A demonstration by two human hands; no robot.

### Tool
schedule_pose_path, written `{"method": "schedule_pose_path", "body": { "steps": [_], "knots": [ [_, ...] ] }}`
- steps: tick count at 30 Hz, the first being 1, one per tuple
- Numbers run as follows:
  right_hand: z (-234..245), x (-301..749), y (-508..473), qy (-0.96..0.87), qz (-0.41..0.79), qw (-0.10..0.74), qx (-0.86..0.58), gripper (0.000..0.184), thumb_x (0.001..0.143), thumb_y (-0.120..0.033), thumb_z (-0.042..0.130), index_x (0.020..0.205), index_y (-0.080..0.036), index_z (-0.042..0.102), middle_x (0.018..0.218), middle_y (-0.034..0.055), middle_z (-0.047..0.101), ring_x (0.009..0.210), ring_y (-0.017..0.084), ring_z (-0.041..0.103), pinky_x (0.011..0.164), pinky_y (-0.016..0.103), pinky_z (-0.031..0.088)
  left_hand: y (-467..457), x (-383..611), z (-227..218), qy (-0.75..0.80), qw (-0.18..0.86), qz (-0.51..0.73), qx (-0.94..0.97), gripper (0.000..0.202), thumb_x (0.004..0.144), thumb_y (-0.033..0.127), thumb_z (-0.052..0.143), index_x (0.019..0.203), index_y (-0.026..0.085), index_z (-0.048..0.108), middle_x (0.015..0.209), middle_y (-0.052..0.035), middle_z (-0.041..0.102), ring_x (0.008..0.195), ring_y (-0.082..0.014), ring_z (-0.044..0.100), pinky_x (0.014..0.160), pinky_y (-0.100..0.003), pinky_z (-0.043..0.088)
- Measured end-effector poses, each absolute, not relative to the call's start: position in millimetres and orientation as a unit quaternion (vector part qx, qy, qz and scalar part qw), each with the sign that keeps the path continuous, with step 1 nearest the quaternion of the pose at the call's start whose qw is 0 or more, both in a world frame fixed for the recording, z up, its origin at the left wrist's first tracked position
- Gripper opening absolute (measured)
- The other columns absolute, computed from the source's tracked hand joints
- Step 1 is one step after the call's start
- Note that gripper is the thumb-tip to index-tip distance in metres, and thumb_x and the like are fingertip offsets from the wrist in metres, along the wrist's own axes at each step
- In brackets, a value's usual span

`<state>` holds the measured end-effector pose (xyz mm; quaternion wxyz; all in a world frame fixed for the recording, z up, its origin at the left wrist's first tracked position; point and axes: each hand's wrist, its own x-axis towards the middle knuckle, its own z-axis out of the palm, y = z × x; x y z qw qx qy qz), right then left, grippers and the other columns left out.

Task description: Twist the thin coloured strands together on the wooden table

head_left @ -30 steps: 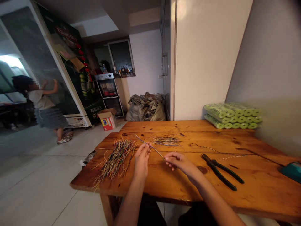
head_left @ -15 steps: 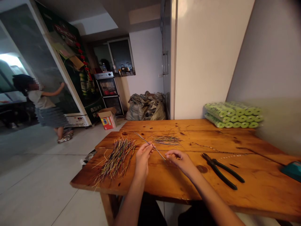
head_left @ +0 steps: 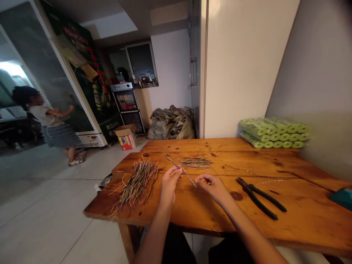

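Observation:
My left hand [head_left: 171,181] is closed in a pinch around a few thin wires [head_left: 189,178], which slant from upper left to lower right above the table. By their lower end is my right hand [head_left: 211,186], its thumb and index finger pressed together. Whether those fingertips grip a wire end or something tiny cannot be made out. A large pile of colourful cut wires [head_left: 139,183] lies left of my left hand. Beyond my hands rests a smaller bundle of wires [head_left: 195,162]. Cutting pliers [head_left: 257,198] with dark green handles lie on the right, jaws pointing away from me.
The wooden table [head_left: 220,220] carries a beaded string [head_left: 247,172] and stacked green-wrapped rolls [head_left: 275,132] at its far right. A teal object [head_left: 342,198] sits at the right edge. A person [head_left: 52,121] stands by the glass-door fridge at left; a carton [head_left: 126,137] is on the floor.
My hands and the held wires have shifted slightly to the right. The wires' far tip has moved right too. The person at left has lowered the raised arm a little.

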<state>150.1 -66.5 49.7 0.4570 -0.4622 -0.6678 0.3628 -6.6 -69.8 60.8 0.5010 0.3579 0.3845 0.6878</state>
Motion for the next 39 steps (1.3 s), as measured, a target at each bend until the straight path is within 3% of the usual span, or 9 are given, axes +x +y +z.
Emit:
{"method": "schedule_pose_path", "body": {
  "steps": [5,15,39],
  "knots": [
    [49.7,149.5,-67.5,-0.672,0.368,0.450,-0.458,0.021,0.067,-0.036,0.053,0.067,-0.017,0.064,0.058,0.0009,0.058,0.052,0.012,0.044,0.050,0.023,0.033,-68.7,-5.7,59.7,0.390,0.493,0.686,0.366,0.026,0.059,0.023,0.073,0.081,0.013,0.065,0.073,-0.0047,0.069,0.068,-0.0110,0.062,0.065,-0.020,0.044],
    [54.5,148.4,-68.2,-0.658,0.401,0.445,-0.457,0.021,0.066,-0.037,0.055,0.064,-0.017,0.062,0.048,-0.0037,0.044,0.046,0.010,0.038,0.048,0.024,0.029,-67.2,-2.6,56.5,0.393,0.490,0.680,0.379,0.024,0.061,0.024,0.072,0.082,0.012,0.065,0.073,-0.0051,0.069,0.069,-0.0118,0.062,0.066,-0.020,0.044],
    [53.5,146.5,-66.1,-0.641,0.429,0.448,-0.452,0.023,0.067,-0.040,0.059,0.063,-0.017,0.061,0.048,-0.0039,0.046,0.047,0.010,0.040,0.049,0.024,0.032,-68.7,3.8,57.9,0.396,0.505,0.651,0.405,0.022,0.061,0.024,0.071,0.079,0.013,0.067,0.071,-0.0055,0.069,0.068,-0.0129,0.062,0.065,-0.021,0.044]
  ]
}}
